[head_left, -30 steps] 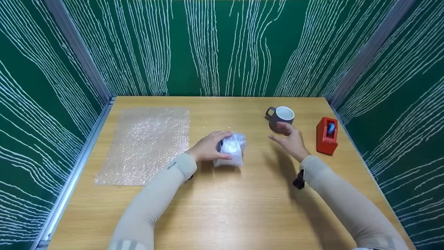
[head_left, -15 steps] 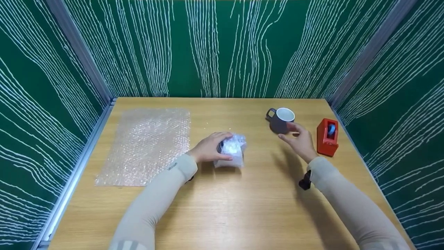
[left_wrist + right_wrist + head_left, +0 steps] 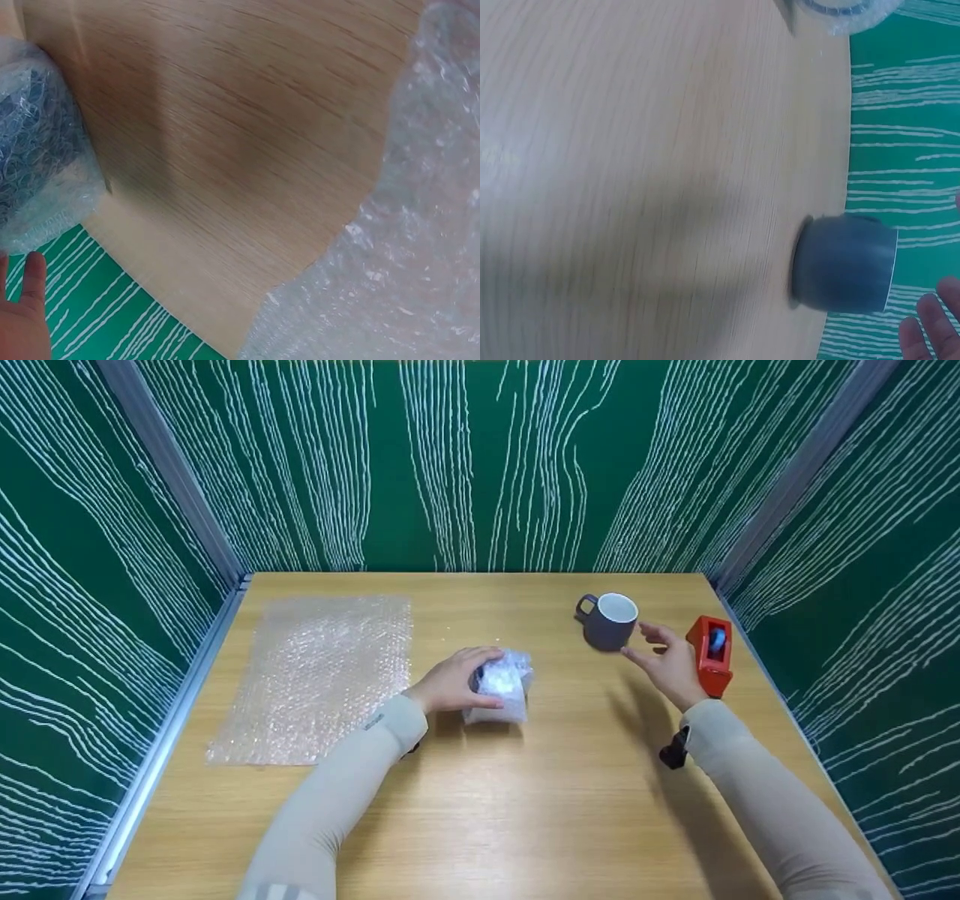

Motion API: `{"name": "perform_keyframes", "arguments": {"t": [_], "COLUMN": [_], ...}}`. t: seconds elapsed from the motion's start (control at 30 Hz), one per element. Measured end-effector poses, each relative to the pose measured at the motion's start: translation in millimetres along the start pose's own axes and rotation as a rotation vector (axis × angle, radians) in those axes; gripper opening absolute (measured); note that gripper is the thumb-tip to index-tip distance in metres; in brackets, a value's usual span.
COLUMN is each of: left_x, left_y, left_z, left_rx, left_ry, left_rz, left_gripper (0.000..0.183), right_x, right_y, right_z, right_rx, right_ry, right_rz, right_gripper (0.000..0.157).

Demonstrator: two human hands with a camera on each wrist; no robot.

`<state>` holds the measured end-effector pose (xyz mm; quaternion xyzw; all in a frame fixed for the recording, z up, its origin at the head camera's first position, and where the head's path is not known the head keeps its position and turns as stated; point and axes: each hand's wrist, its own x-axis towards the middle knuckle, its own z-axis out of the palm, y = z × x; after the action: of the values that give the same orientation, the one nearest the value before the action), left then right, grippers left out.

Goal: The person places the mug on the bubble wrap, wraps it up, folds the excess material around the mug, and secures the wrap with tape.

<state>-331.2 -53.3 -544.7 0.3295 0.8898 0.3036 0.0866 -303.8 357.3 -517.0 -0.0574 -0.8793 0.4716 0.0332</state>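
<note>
Bundle (image 3: 504,690) is clear/wht, mug (image 3: 606,630) dk gry, dispenser (image 3: 715,658) red, walls (image 3: 480,472) wht-lined grn.

A flat sheet of clear bubble wrap (image 3: 322,675) is lying on the left of the light-brown wooden table (image 3: 480,810). Right of it, I am gripping a small bubble-wrapped bundle (image 3: 506,686) in my left hand (image 3: 454,680). Farther right, toward the far side, a round dark-grey mug (image 3: 609,628) is standing. My right hand (image 3: 671,666) is hovering between it and the red wedge-shaped tape dispenser (image 3: 716,666), sitting rightmost.
</note>
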Motion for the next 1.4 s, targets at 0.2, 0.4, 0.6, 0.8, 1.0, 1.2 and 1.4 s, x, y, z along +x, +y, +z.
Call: {"name": "perform_keyframes", "arguments": {"t": [0.2, 0.4, 0.6, 0.8, 1.0, 1.2, 1.4], "left_x": [0.2, -0.2, -0.9, -0.9, -0.1, 0.6, 0.7], "left_y": [-1.1, -1.3, -1.2, -1.9, -3.0, -2.9, -2.2], "left_z": [2.6, 2.6, 1.9, 2.1, 2.9, 2.7, 1.7], "left_rx": [-0.003, 0.0, -0.007, -0.014, -0.022, -0.019, -0.03], "left_ry": [0.002, -0.003, -0.003, -0.004, 0.0, 0.001, 0.002], "left_rz": [-0.003, -0.005, -0.006, 0.002, 0.002, 0.001, -0.004], "left_gripper": [0.097, 0.098, 0.098, 0.097, 0.098, 0.098, 0.098], "right_x": [-1, 0, 1, 0, 0, -2, -5], "right_y": [8, 14, 20, 28, 39, 49, 56], "right_z": [-8.8, -17.8, -27.5, -38.1, -51.3, -60.2, -67.2], "right_rx": [-0.009, -0.022, -0.011, -0.029, -0.013, 0.009, 0.056], "right_ry": [0.039, 0.079, 0.108, 0.156, 0.165, 0.169, 0.174], "right_rz": [0.004, 0.011, 0.029, 0.051, 0.105, 0.158, 0.227], "right_gripper": [0.08, 0.076, 0.075, 0.076, 0.079, 0.085, 0.088]}}
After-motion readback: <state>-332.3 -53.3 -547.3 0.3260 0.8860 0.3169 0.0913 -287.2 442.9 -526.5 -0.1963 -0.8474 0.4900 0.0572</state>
